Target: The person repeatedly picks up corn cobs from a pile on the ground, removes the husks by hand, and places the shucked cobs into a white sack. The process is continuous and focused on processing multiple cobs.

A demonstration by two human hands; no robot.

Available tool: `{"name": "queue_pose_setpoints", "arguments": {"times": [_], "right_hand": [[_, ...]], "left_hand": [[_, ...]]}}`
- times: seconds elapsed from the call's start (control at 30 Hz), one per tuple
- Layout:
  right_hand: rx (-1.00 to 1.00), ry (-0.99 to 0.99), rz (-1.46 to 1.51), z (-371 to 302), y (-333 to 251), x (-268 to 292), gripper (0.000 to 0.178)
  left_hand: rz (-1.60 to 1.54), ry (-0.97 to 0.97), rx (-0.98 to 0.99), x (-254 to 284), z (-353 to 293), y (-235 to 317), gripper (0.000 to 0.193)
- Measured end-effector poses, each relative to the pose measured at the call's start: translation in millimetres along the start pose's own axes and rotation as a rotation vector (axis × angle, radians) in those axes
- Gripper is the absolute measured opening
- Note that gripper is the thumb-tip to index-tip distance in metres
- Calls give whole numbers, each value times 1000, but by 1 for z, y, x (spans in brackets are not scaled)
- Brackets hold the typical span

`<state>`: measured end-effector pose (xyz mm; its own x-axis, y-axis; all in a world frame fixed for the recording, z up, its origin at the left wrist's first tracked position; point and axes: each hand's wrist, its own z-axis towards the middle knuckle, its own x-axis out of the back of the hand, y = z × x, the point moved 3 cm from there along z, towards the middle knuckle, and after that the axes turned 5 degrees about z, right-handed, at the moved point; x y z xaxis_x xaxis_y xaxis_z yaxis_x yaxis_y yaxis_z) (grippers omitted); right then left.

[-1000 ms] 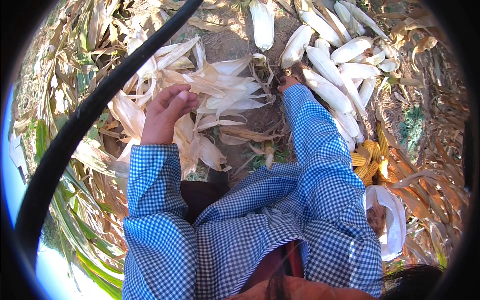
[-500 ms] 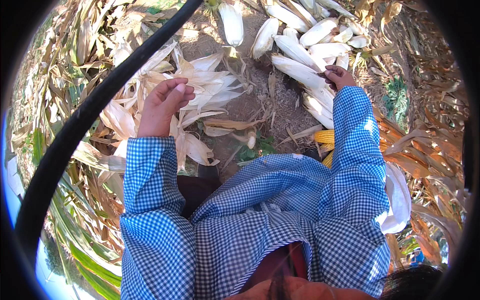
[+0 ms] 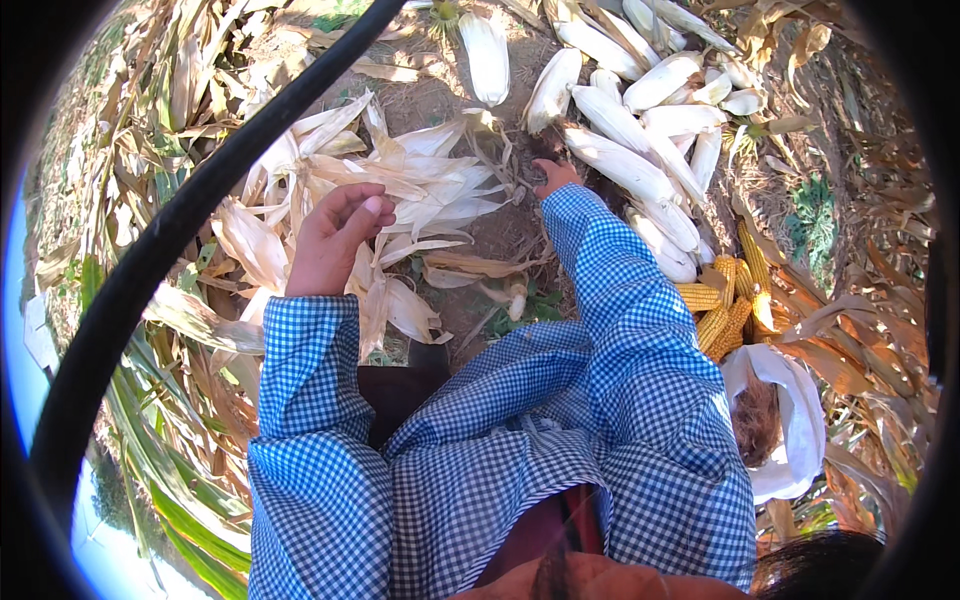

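My left hand (image 3: 340, 238) is raised over a heap of dry pale corn husks (image 3: 430, 185). Its fingers are curled in toward the thumb, with nothing visible in them. Farther right, my right hand (image 3: 554, 177) reaches low over the soil, thumb and forefinger apart. It is right below the dark brown corn silk (image 3: 548, 143) at the near end of a husked-over corn ear (image 3: 553, 88). Whether the fingertips touch the silk I cannot tell. Beside this hand lies a pile of pale ears in their husks (image 3: 622, 163).
Bare yellow corn cobs (image 3: 730, 318) lie to my right, near an open white bag (image 3: 800, 425) with brown silk (image 3: 756, 420) inside. A black curved bar (image 3: 200, 215) crosses the left side. Dry corn stalks (image 3: 875, 290) stand around. Another ear (image 3: 486, 60) lies at the far side.
My right hand has moved left, from the pile of husked-over ears to the brown silk of the single ear. The yellow cobs and the bag's opening now show. My left hand stays similarly curled.
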<state>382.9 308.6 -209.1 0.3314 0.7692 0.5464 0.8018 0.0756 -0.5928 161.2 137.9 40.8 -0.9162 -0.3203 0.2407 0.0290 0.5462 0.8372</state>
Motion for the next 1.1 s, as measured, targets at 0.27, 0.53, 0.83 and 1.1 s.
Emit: {"name": "queue_pose_setpoints", "arguments": {"times": [0.27,0.53,0.83,1.1], "right_hand": [[-49,76,57,40,24,7,71],[-39,-199,275,-103,45,87,26],[-428,852,117,-418,193,208,31],[-793,737,-420,-536,253,126,41]], "left_hand": [[-16,7,19,18,6,-8,28],[-21,-56,-55,7,-19,6,28],[-34,-109,-146,-4,-49,9,28],[66,-128,-162,-7,-54,3,29]]}}
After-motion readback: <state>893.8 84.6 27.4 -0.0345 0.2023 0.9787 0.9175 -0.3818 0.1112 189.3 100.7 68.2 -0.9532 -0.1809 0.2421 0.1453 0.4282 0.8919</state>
